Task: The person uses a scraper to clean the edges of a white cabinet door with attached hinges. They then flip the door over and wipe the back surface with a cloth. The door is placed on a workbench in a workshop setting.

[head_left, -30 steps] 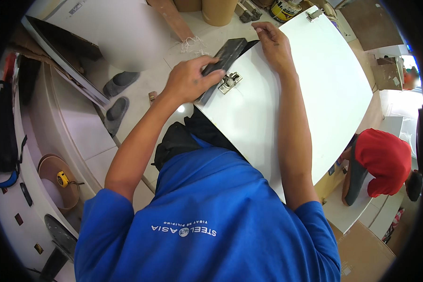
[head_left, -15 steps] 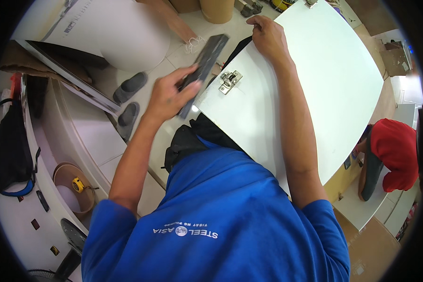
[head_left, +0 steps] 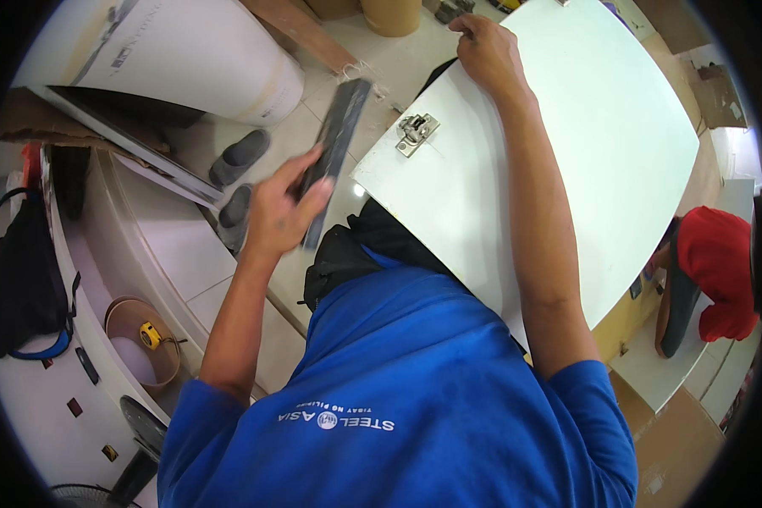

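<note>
In my left hand [head_left: 284, 203] is a long, flat, dark grey bar [head_left: 345, 114] with pale streaks, my fingers and thumb closed around its lower half. The bar is held in the air to the left of a large white panel [head_left: 614, 152], apart from its edge. My right hand [head_left: 493, 59] bends over the panel's far left edge, fingers curled around it; the fingertips are partly hidden. My right forearm lies across the panel's white face. A metal cabinet hinge [head_left: 416, 134] is fixed near the panel's left corner.
Grey slippers [head_left: 240, 158] lie on the tiled floor at left, near a big white cylinder [head_left: 220, 68]. Further left, a round brown container [head_left: 144, 334] holds a yellow tape measure [head_left: 150, 335]. A person in red [head_left: 715, 271] is at the right, beyond the panel.
My left hand has drawn the dark bar to the left and nearer to me, away from the panel's edge. My right hand stays at the panel's edge.
</note>
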The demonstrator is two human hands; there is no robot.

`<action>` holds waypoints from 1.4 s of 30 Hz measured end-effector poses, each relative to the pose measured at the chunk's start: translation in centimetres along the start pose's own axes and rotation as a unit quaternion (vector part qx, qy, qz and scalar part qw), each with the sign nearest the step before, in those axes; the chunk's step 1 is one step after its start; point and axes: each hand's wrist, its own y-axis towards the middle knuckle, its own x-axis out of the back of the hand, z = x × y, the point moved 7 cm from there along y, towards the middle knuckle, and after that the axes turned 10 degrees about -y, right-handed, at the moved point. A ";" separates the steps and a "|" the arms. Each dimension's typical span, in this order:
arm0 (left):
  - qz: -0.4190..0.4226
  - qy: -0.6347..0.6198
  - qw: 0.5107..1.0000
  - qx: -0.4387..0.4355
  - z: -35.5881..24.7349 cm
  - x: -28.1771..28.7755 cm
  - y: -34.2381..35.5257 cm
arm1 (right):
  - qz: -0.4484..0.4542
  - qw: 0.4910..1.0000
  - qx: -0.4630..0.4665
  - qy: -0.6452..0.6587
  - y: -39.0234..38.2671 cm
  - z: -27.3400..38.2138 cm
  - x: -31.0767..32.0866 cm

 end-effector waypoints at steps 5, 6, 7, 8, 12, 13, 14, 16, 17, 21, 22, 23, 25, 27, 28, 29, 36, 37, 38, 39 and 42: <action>0.064 0.249 0.966 0.007 -0.1 -4.2 10.2 | 0.015 0.999 -0.020 -0.020 2.6 -1.1 -0.1; 0.079 0.295 0.952 -0.018 -0.7 -4.8 11.4 | 0.024 0.998 -0.038 -0.037 3.2 -1.8 -0.3; 0.081 0.319 0.944 0.008 -0.8 -4.9 12.2 | 0.025 0.998 -0.035 -0.045 3.9 -2.2 -0.5; 0.089 0.327 0.941 -0.001 -1.4 -5.0 12.2 | 0.035 0.997 -0.048 -0.054 4.3 -3.0 -1.0; 0.099 0.362 0.927 -0.020 -2.7 -3.8 6.2 | 0.014 0.994 -0.049 -0.094 4.4 -4.8 -2.3; 0.094 0.370 0.923 -0.048 -3.0 -3.4 4.0 | 0.001 0.995 -0.039 -0.093 4.3 -4.9 -2.5; 0.075 0.350 0.932 -0.055 -3.1 -2.8 2.2 | -0.012 0.995 -0.031 -0.091 4.1 -4.9 -2.5; 0.038 0.303 0.950 -0.068 -2.9 -2.0 0.5 | -0.012 0.994 -0.031 -0.103 3.6 -4.7 -2.5; 0.025 0.283 0.958 -0.030 -2.0 -1.7 0.8 | -0.003 0.993 -0.033 -0.117 3.5 -4.4 -2.6; -0.014 0.272 0.962 0.032 -0.4 -3.0 9.2 | 0.034 0.990 -0.045 -0.130 3.6 -3.0 -2.2; 0.003 0.319 0.947 0.039 -0.3 -4.2 11.1 | 0.042 0.990 -0.048 -0.124 3.7 -2.8 -2.1; 0.013 0.351 0.936 0.005 -1.0 -5.2 12.0 | 0.049 0.991 -0.051 -0.117 3.9 -2.6 -2.1; 0.027 0.398 0.917 -0.019 -2.4 -6.3 12.0 | 0.047 0.992 -0.068 -0.100 4.1 -2.7 -2.0; 0.028 0.423 0.906 -0.025 -3.7 -6.6 9.5 | 0.044 0.991 -0.096 -0.079 4.1 -3.1 -2.1; 0.037 0.433 0.901 -0.003 -3.9 -6.4 7.5 | 0.031 0.992 -0.094 -0.081 4.1 -3.1 -2.0; 0.037 0.437 0.898 -0.023 -4.5 -6.5 6.1 | 0.019 0.992 -0.092 -0.085 4.0 -3.1 -2.0; 0.024 0.435 0.900 -0.027 -4.5 -6.9 6.4 | 0.029 0.990 -0.082 -0.106 4.0 -2.5 -1.8; 0.019 0.419 0.906 -0.060 -5.0 -7.1 6.4 | 0.024 0.991 -0.083 -0.102 4.0 -2.4 -1.6; 0.013 0.445 0.892 -0.080 -5.3 -7.1 6.2 | 0.018 0.991 -0.084 -0.099 4.0 -2.5 -1.4; 0.029 0.452 0.890 -0.060 -5.1 -7.1 5.7 | 0.011 0.991 -0.090 -0.099 3.9 -2.6 -1.2; 0.056 0.457 0.887 -0.021 -4.9 -6.9 4.7 | 0.027 0.988 -0.077 -0.134 3.8 -2.5 -1.4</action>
